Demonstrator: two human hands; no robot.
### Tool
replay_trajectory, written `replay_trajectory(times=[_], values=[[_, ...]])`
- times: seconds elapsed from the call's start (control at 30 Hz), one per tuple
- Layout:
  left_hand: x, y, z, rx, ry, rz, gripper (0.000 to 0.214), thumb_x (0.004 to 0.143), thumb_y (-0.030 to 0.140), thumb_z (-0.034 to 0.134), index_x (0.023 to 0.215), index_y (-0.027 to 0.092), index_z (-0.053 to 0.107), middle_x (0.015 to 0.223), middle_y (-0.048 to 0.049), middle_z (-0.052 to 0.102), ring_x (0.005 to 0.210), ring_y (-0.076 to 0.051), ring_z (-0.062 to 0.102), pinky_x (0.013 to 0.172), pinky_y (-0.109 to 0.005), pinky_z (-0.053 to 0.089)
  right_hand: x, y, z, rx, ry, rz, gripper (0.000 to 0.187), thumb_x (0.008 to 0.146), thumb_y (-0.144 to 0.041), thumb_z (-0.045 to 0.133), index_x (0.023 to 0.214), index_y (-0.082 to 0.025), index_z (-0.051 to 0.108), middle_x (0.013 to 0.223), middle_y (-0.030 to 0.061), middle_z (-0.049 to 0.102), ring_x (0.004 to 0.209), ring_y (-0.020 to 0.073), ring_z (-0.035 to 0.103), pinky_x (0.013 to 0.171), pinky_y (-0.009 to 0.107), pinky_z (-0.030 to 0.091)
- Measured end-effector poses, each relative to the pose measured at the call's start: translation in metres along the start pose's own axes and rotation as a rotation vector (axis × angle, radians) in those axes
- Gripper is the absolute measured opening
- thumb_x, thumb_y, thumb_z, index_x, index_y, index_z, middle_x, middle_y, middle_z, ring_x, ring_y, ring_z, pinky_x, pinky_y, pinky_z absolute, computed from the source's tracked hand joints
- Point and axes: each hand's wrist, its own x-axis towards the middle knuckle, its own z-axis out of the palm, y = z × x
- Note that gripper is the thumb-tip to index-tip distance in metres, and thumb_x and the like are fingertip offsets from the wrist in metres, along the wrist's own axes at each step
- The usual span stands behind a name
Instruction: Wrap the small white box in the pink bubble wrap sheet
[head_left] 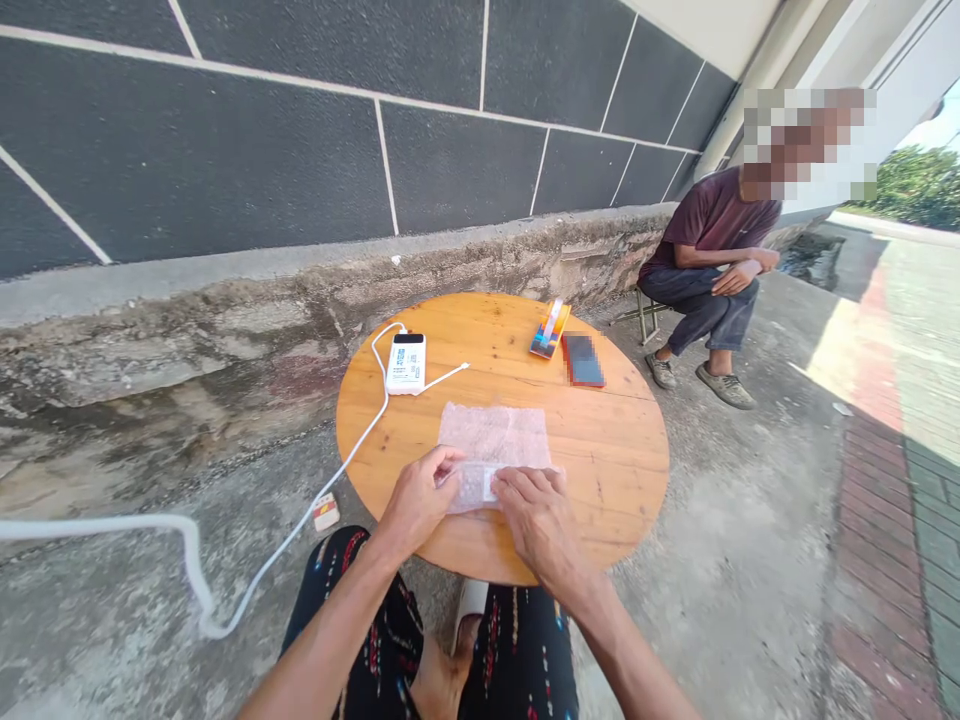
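Setting: outdoors, round wooden table (622,470) by dark tiled wall; seated person (712,260) beyond.
Bubble wrap (495,435): flat on table's near side, near edge folded over sth small, can't tell what.
Left hand (416,500): pinching the fold.
Right hand (536,515): fingers flat, pressing fold down, no grip.
Handling: prob. v. light, soft, springy, slippery; best pinched at edges.
Also there: power bank (406,363) w/ cable, phone (583,360).

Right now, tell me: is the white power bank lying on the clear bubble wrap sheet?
No, the white power bank lies on bare wood of the round wooden table, apart from the clear bubble wrap sheet.
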Motion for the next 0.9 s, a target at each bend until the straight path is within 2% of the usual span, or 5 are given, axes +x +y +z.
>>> replay_trajectory(times=[0.13, 0.27, 0.47, 0.7, 0.9], values=[[-0.017, -0.015, -0.025, 0.094, -0.014, -0.072, 0.024, 0.076, 0.027, 0.05, 0.092, 0.018, 0.065, 0.073, 0.0004, 0.065, 0.068, -0.016, 0.058, 0.064, -0.025, 0.043, 0.001, -0.001, -0.004, 0.009, -0.03, 0.008, 0.023, 0.093, -0.012, 0.044, 0.107, -0.021, 0.059, 0.112, 0.0063, 0.064, 0.1, 0.0225, 0.054, 0.087, 0.04, 0.034], [-0.032, -0.022, -0.034, 0.096, -0.06, -0.169, 0.024, 0.078, 0.036, 0.051, 0.086, 0.019, 0.065, 0.06, 0.0028, 0.06, 0.054, -0.014, 0.057, 0.052, -0.023, 0.041, 0.0, -0.001, -0.004, 0.007, -0.035, 0.008, 0.022, 0.093, -0.011, 0.043, 0.107, -0.021, 0.058, 0.113, 0.0059, 0.064, 0.101, 0.0222, 0.053, 0.087, 0.04, 0.032], [-0.032, -0.015, -0.023, -0.087, -0.187, -0.398, 0.036, 0.079, 0.045, 0.051, 0.098, 0.016, 0.059, 0.065, 0.0004, 0.064, 0.036, -0.009, 0.052, 0.032, -0.018, 0.033, -0.001, 0.001, -0.001, -0.01, -0.009, 0.002, 0.021, 0.093, -0.011, 0.045, 0.104, -0.02, 0.06, 0.112, 0.0055, 0.065, 0.099, 0.0206, 0.053, 0.087, 0.038, 0.03], [-0.026, -0.006, -0.011, -0.234, -0.019, -0.435, 0.05, 0.077, 0.044, 0.058, 0.115, 0.014, 0.047, 0.058, 0.0028, 0.062, 0.035, -0.009, 0.051, 0.034, -0.016, 0.036, -0.001, 0.002, 0.0, -0.021, -0.017, -0.001, 0.02, 0.093, -0.013, 0.047, 0.105, -0.02, 0.06, 0.113, 0.0051, 0.064, 0.101, 0.0205, 0.052, 0.088, 0.037, 0.029], [-0.018, 0.001, 0.005, -0.21, -0.002, -0.413, 0.037, 0.077, 0.039, 0.056, 0.101, 0.012, 0.057, 0.05, 0.0044, 0.057, 0.032, -0.007, 0.045, 0.032, -0.016, 0.03, -0.001, 0.004, 0.001, -0.034, -0.001, -0.021, 0.019, 0.092, -0.012, 0.048, 0.103, -0.02, 0.061, 0.111, 0.005, 0.064, 0.099, 0.0194, 0.052, 0.087, 0.037, 0.029]])
